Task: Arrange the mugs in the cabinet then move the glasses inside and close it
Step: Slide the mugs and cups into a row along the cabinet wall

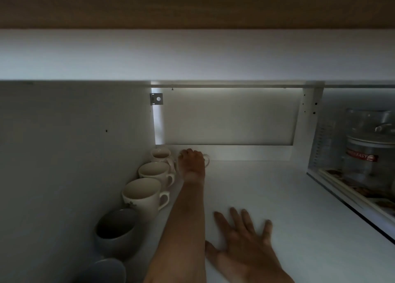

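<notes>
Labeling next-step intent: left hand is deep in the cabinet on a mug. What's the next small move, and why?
Probably settle that mug at the back and let go. The left hand covers it, only the handle showing, beside the rearmost cream mug of the row along the left wall. The right hand lies flat and empty on the shelf.

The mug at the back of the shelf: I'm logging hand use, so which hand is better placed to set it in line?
Left. The left hand is already on the back mug, beside the mug row. The right hand lies flat and empty on the shelf, nearer the front.
</notes>
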The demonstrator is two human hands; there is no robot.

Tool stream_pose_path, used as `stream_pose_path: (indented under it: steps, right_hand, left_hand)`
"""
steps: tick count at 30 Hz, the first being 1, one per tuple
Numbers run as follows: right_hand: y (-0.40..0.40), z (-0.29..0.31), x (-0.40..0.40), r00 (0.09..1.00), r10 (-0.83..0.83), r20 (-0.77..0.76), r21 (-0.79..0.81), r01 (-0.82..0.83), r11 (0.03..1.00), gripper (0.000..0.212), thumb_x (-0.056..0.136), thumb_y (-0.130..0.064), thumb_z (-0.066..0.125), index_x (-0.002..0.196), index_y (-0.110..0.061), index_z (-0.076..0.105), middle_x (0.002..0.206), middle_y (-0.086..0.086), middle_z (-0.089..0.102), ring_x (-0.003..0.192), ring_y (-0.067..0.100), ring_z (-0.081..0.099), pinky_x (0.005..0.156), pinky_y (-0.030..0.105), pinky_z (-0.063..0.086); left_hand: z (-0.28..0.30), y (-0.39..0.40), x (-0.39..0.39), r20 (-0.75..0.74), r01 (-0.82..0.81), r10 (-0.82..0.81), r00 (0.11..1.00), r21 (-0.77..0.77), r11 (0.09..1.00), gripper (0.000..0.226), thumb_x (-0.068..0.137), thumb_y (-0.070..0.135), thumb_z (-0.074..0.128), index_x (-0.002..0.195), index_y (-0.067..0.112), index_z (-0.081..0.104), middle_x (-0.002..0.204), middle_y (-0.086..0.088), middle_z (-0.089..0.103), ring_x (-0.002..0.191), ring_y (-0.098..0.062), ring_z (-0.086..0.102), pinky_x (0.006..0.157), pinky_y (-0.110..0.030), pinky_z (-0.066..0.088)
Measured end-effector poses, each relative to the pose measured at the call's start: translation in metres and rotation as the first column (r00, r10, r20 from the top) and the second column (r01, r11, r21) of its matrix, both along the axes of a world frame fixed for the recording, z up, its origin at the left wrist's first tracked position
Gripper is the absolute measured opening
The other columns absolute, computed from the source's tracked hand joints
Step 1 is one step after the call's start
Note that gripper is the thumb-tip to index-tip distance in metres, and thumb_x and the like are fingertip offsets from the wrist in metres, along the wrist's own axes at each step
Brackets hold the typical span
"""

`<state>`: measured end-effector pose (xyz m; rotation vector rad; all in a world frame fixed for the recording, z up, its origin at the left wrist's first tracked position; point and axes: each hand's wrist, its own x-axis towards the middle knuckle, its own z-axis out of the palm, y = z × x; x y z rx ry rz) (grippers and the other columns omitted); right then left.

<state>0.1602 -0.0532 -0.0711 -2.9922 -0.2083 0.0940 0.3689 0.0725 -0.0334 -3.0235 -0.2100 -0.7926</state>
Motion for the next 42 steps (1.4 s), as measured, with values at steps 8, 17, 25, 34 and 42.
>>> stream_pose_path:
  steps: [8, 17, 25, 34, 42]
  right_hand:
    - [-0.002, 0.001, -0.002, 1.0, 0.011, 0.007, -0.008, -0.011, 1.0, 0.084, 0.083, -0.08, 0.018, 0.154, -0.041, -0.006, 0.166, -0.003, -0.013, 0.15, 0.022, -0.018, 0.11, 0.069, -0.015]
    - [-0.006, 0.0, -0.004, 0.999, 0.042, -0.007, -0.02, -0.042, 0.999, 0.084, 0.083, -0.081, 0.012, 0.155, -0.039, -0.005, 0.166, 0.0, -0.011, 0.151, 0.025, -0.017, 0.109, 0.069, -0.015]
    - [-0.006, -0.003, -0.003, 0.999, 0.041, 0.003, 0.019, -0.041, 0.999, 0.09, 0.08, -0.085, 0.013, 0.156, -0.038, -0.001, 0.166, 0.001, -0.007, 0.151, 0.028, -0.014, 0.108, 0.071, -0.015]
    - [-0.023, 0.006, -0.02, 0.991, 0.049, 0.128, 0.244, -0.079, 0.967, 0.056, 0.096, -0.037, 0.04, 0.148, -0.016, 0.038, 0.164, 0.011, 0.013, 0.151, 0.024, 0.005, 0.121, 0.052, 0.001]
    - [-0.08, 0.011, -0.108, 0.997, 0.054, -0.059, 0.093, -0.048, 0.994, 0.068, 0.1, -0.055, 0.017, 0.158, -0.022, 0.001, 0.166, 0.005, -0.008, 0.151, 0.02, -0.013, 0.119, 0.053, -0.014]
  left_hand:
    - [-0.01, -0.002, -0.015, -0.034, 0.064, -0.066, 0.997, -0.058, 0.996, 0.073, 0.097, 0.056, 0.033, 0.153, 0.011, 0.02, 0.159, -0.018, 0.015, 0.144, -0.035, 0.017, 0.116, -0.047, 0.012]
    - [0.007, -0.018, -0.081, -0.087, 0.216, -0.241, 0.967, -0.224, 0.95, 0.07, 0.1, 0.054, 0.024, 0.156, 0.015, 0.013, 0.163, -0.009, 0.005, 0.15, -0.027, 0.005, 0.12, -0.044, 0.002]
    - [0.001, -0.016, -0.147, -0.146, 0.226, -0.259, 0.955, -0.213, 0.951, 0.064, 0.102, 0.048, 0.026, 0.155, 0.013, 0.018, 0.162, -0.01, 0.012, 0.148, -0.03, 0.01, 0.12, -0.043, 0.006]
    - [-0.021, -0.007, -0.237, -0.211, 0.139, -0.173, 0.962, -0.166, 0.976, 0.056, 0.104, 0.038, 0.024, 0.154, 0.011, 0.022, 0.16, -0.012, 0.02, 0.147, -0.029, 0.02, 0.12, -0.038, 0.013]
    - [-0.039, -0.03, -0.316, -0.36, 0.047, -0.132, 0.923, -0.234, 0.971, 0.055, 0.102, 0.034, 0.027, 0.152, 0.011, 0.025, 0.158, -0.012, 0.024, 0.145, -0.028, 0.023, 0.119, -0.04, 0.017]
